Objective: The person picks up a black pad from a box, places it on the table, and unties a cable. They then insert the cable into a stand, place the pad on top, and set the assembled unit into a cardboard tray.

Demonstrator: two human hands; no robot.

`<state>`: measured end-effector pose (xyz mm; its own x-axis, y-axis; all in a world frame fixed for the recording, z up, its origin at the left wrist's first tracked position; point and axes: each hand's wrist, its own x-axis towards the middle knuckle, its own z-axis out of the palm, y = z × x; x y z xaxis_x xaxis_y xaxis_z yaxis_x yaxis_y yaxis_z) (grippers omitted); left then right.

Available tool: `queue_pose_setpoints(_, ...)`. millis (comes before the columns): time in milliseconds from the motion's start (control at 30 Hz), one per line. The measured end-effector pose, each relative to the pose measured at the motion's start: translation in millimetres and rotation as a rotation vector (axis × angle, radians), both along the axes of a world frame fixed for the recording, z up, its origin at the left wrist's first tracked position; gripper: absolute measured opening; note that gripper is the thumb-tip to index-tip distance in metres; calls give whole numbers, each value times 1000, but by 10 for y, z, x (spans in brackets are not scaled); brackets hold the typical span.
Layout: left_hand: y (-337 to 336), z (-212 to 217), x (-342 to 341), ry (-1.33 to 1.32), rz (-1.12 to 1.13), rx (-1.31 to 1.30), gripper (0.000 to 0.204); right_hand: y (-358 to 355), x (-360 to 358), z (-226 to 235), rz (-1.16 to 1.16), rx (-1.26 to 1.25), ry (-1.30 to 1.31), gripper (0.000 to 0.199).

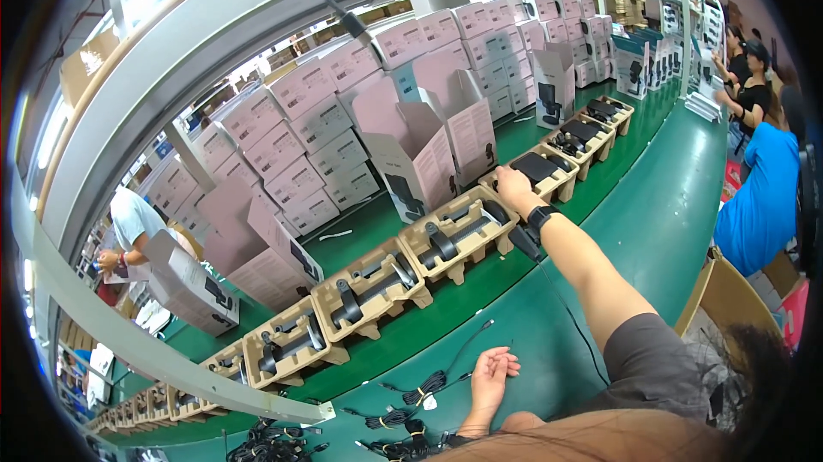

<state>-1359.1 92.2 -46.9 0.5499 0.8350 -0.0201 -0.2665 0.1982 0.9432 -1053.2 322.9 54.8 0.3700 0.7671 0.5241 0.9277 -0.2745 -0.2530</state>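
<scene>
My right hand, with a black watch on its wrist, reaches over the row of moulded pulp trays. Its fingers curl down where two trays meet; what they grip, if anything, is hidden. Just below lies the pulp tray, holding black parts. A black device with a cord sits beside my right wrist, partly covered. Palm up over the green table, my left hand has loosely bent fingers and holds nothing. Next to it is a tied bundle of black cable.
Trays run in a long line on a green belt. Behind stand open cartons and stacked white boxes. More tied cables lie front left. A curved metal frame crosses the left. People work at the right.
</scene>
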Motion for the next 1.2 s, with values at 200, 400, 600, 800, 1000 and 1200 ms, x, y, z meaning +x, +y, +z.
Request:
queue_pose_setpoints(200,-113,-6,-88,4,-5,78,16,-202,-58,-101,98,-74,-51,23)
queue_pose_setpoints(400,-102,216,-120,37,5,147,18,-1004,-197,221,297,16,-175,40)
queue_pose_setpoints(600,-16,253,-144,149,34,203,23,-2976,10,643,246,89,-158,20)
queue_pose_setpoints(800,-98,307,-229,277,113,373,19,-5313,320,525,-13,255,637,23)
queue_pose_setpoints(1000,-183,580,-341,586,172,883,21,-6522,203,-1240,-559,-53,935,41)
queue_pose_setpoints(1200,-36,687,-867,1158,377,1298,33,-6263,-313,-2301,-428,-640,936,70)
